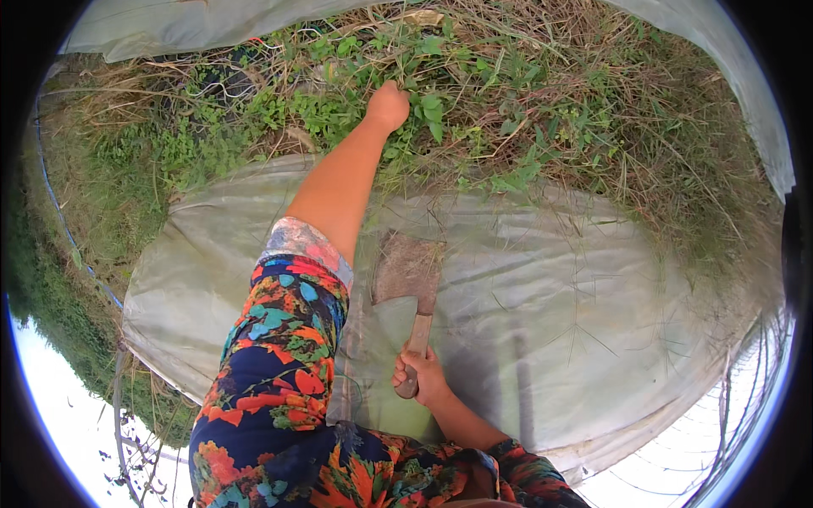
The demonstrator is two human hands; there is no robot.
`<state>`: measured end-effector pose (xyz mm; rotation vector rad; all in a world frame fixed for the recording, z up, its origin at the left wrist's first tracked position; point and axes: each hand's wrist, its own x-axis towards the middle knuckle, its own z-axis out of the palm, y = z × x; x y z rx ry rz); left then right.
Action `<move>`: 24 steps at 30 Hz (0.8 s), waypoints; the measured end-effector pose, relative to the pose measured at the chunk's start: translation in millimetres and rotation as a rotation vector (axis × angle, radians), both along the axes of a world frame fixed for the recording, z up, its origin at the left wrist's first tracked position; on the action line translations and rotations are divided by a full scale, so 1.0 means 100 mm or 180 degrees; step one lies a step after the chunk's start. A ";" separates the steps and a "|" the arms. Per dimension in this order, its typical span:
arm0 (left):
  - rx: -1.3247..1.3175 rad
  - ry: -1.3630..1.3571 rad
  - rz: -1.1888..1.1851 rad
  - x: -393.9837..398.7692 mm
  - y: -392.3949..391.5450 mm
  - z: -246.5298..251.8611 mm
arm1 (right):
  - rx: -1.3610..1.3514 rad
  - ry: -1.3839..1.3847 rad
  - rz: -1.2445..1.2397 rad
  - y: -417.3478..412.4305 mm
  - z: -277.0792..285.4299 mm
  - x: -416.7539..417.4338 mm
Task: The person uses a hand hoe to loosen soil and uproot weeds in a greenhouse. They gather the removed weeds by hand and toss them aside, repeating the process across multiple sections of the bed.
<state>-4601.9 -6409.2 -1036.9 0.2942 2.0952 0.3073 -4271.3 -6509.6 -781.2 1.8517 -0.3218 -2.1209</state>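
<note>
My left hand (389,108) reaches far forward and is closed around stems in a patch of green weeds (432,111); its fingertips are partly hidden by leaves. Close to my body, my right hand (424,374) grips the wooden handle of a cleaver (406,270). The cleaver's broad blade is rusty brown and points away from me, with its hooked lower corner toward the left. Behind the blade spreads a translucent plastic sheet (540,330), with loose grass blades lying on its upper part.
Dry grass and vines (635,120) cover the ground at the upper right. Another stretch of plastic film (171,25) borders the top. Pale wires or cords (238,89) tangle in the weeds. A blue line (57,200) runs along the left, and bare twigs (120,419) stand lower left.
</note>
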 end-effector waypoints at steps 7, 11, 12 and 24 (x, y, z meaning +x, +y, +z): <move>-0.0295 0.0440 -0.1105 -0.03 -0.12 0.12 | 0.1464 0.0613 0.1342 0.60 0.15 -0.06; 0.0113 0.1000 -0.0823 0.08 -0.12 0.15 | 0.2573 0.0639 0.2240 1.68 0.15 -0.40; 0.0386 0.1208 -0.0726 0.08 -0.11 0.17 | 0.2749 0.0627 0.2293 2.01 0.10 -0.49; 0.0497 0.1516 -0.1596 -0.21 0.28 0.23 | 0.4287 0.0137 0.6381 4.41 -0.96 -1.72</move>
